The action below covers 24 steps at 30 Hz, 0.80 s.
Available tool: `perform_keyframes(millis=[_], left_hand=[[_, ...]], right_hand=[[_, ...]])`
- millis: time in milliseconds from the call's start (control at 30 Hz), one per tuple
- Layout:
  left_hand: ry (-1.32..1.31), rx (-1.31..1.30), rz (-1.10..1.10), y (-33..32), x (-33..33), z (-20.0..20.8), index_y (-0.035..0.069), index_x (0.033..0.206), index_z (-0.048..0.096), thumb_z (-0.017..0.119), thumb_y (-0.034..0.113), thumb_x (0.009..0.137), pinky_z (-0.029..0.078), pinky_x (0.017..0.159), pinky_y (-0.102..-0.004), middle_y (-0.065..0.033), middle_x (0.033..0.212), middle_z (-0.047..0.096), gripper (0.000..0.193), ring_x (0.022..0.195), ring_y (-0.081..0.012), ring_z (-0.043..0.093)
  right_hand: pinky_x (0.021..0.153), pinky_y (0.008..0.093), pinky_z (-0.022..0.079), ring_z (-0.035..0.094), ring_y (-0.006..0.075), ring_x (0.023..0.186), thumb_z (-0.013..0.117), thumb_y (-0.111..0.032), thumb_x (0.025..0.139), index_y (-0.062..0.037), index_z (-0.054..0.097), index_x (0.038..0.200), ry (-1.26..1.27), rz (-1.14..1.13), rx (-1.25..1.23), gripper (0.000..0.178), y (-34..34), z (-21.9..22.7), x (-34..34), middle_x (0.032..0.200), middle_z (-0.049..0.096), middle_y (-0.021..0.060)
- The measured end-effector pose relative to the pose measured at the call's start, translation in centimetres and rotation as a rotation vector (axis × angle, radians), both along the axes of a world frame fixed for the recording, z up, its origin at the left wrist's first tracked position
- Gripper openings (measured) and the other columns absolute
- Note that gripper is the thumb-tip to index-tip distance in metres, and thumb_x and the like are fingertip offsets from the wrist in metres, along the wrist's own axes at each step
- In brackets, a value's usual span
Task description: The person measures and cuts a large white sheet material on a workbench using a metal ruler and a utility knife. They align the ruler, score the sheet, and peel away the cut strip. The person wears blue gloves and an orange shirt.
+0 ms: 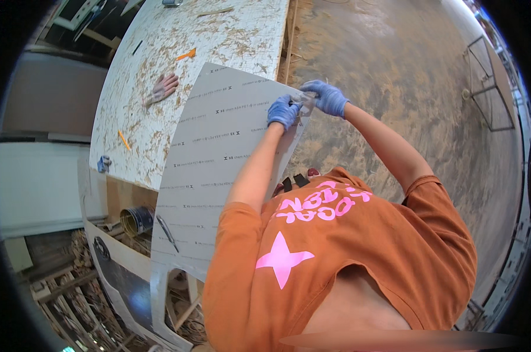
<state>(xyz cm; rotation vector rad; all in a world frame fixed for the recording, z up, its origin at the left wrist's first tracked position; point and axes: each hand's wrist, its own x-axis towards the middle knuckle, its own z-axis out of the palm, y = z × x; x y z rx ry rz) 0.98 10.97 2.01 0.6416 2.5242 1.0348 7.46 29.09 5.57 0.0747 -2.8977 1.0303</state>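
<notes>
A large grey panel [209, 135] covered in printed film lies across the bench and reaches toward me. At its far right corner both my hands work close together in blue gloves. My left hand [284, 111] rests over the panel's edge with its fingers curled. My right hand [328, 98] is just beyond the corner, fingers bent and pinched. Between them a crumpled piece of thin, see-through film [304, 101] shows, partly hidden by the fingers. A utility knife [168, 233] lies on the near left part of the panel.
The white workbench [124, 117] is smeared with brown residue. On it lie a pale glove [161, 91], orange strips [186, 54] and a dark stick [137, 47]. A blue glove [104, 163] sits at its edge. A can [137, 221] stands below; a metal frame [488, 88] stands right.
</notes>
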Motion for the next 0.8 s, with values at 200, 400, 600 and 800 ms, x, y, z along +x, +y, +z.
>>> perform_keyframes(millis=[200, 400, 600, 800], left_hand=[[-0.185, 0.180, -0.037, -1.4, -0.9, -1.5, 0.007, 0.097, 0.067, 0.069, 0.029, 0.087, 0.049, 0.075, -0.0338, -0.0094, 0.086, 0.069, 0.024, 0.078, -0.0166, 0.059], [-0.391, 0.550, 0.266, -2.5, 2.1, -1.8, 0.003, 0.094, 0.063, 0.072, 0.021, 0.085, 0.050, 0.073, -0.0298, -0.0017, 0.082, 0.065, 0.022, 0.073, -0.0129, 0.056], [-0.018, 0.271, 0.362, -6.1, 8.9, -0.4, 0.006, 0.104, 0.062, 0.081, 0.024, 0.074, 0.053, 0.076, -0.0333, -0.0056, 0.091, 0.064, 0.040, 0.080, -0.0181, 0.063], [0.274, -0.031, 0.457, -4.2, 12.6, -0.4, 0.012, 0.100, 0.069, 0.083, 0.026, 0.068, 0.052, 0.081, -0.0390, -0.0095, 0.100, 0.062, 0.038, 0.090, -0.0291, 0.063]], right_hand=[[0.082, 0.0415, 0.051, 0.063, 0.0299, 0.100, 0.072, -0.027, 0.078, -0.0236, 0.062, 0.115, 0.026, 0.441, 0.474, 0.038, -0.8, 1.3, -3.9, 0.125, 0.058, 0.0026], [0.076, 0.0411, 0.052, 0.066, 0.0316, 0.087, 0.070, -0.021, 0.077, -0.0180, 0.067, 0.104, -0.055, 0.625, 0.493, 0.028, -1.0, 0.8, -6.1, 0.094, 0.068, 0.0090], [0.070, 0.0374, 0.050, 0.064, 0.0241, 0.072, 0.068, -0.017, 0.078, -0.0106, 0.070, 0.087, -0.222, 0.575, 0.006, 0.012, -0.4, -1.7, -7.9, 0.076, 0.066, 0.0098], [0.060, 0.0276, 0.044, 0.049, 0.0089, 0.062, 0.074, -0.020, 0.081, -0.0032, 0.066, 0.081, -0.465, 0.481, -0.423, 0.019, -0.2, -3.7, -9.5, 0.065, 0.057, 0.0008]])
